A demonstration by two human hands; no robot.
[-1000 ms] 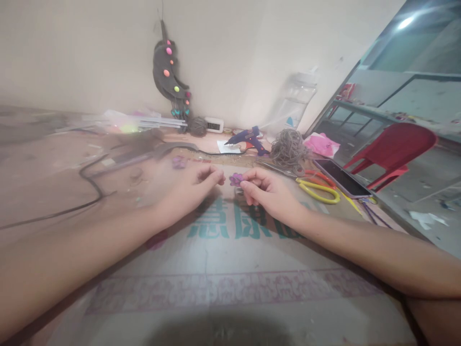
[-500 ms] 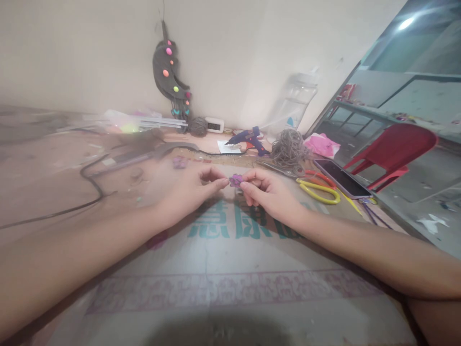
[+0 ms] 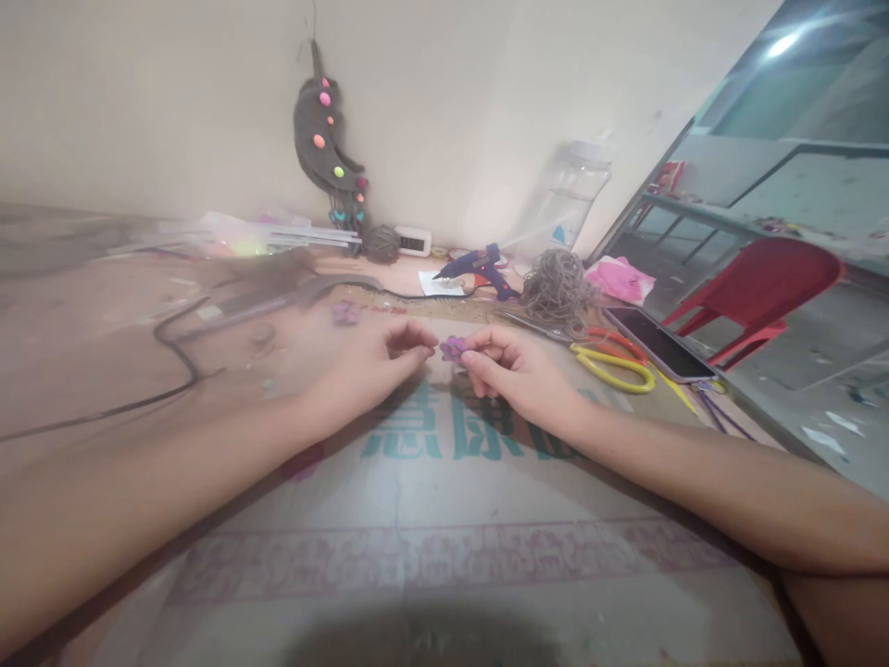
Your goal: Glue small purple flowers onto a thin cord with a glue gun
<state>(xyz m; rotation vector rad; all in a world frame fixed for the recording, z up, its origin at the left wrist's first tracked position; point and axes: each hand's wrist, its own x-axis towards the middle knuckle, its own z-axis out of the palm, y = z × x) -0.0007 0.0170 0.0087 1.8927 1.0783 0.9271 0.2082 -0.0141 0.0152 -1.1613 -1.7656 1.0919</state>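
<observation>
A small purple flower [image 3: 454, 348] is pinched at its right side between the thumb and fingers of my right hand [image 3: 504, 361], above the printed cardboard. Just left of the flower is my left hand [image 3: 395, 357], its thumb and fingers curved with a slight gap between them. No object shows in that hand, and a narrow space separates its fingertips from the petals. Another purple flower [image 3: 345, 313], blurred, lies on the table behind my left hand. Under my left forearm a pink-purple patch [image 3: 304, 463] shows on the cardboard [image 3: 444, 500].
Toward the wall lie a blue glue gun [image 3: 479, 267], grey yarn [image 3: 557, 285] and a clear bottle [image 3: 573, 190]. Scissors with a yellow handle [image 3: 615, 371] and a phone [image 3: 659, 343] are on the right. A black cable [image 3: 184, 357] runs across the left. A moon-shaped ornament [image 3: 319, 139] hangs behind.
My left fingertips have drawn slightly left, away from the flower they were at. The flower stays in my right hand, which has barely moved.
</observation>
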